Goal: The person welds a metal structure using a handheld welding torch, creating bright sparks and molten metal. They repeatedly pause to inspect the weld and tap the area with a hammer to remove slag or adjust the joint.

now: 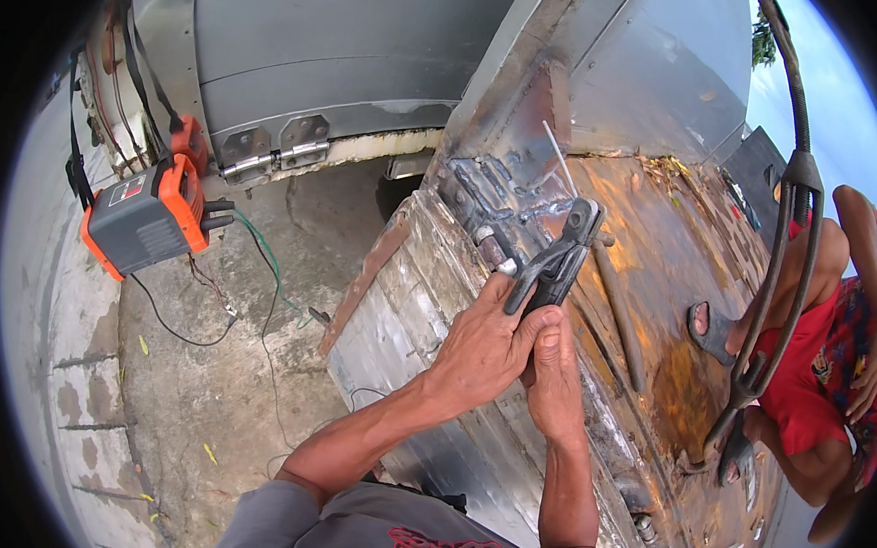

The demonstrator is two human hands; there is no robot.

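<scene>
My left hand (479, 358) and my right hand (553, 389) come together around a dark welding electrode holder (562, 264), fingers closed on its lower part. A thin pale welding rod (560, 159) sticks up and to the left from its jaws. Just beyond, weld beads cover a steel plate (485, 193) at the corner of a metal frame. A short metal cylinder (494, 247), like a hinge barrel, sits beside my left fingers; how it is fixed is partly hidden.
An orange and grey welding machine (149, 220) hangs at left, its cables trailing over the concrete floor (193, 391). To the right, a person (803, 354) sits on the rusty metal deck (690, 399) behind a forked metal bar (799, 171). A rod (618, 319) lies on the deck.
</scene>
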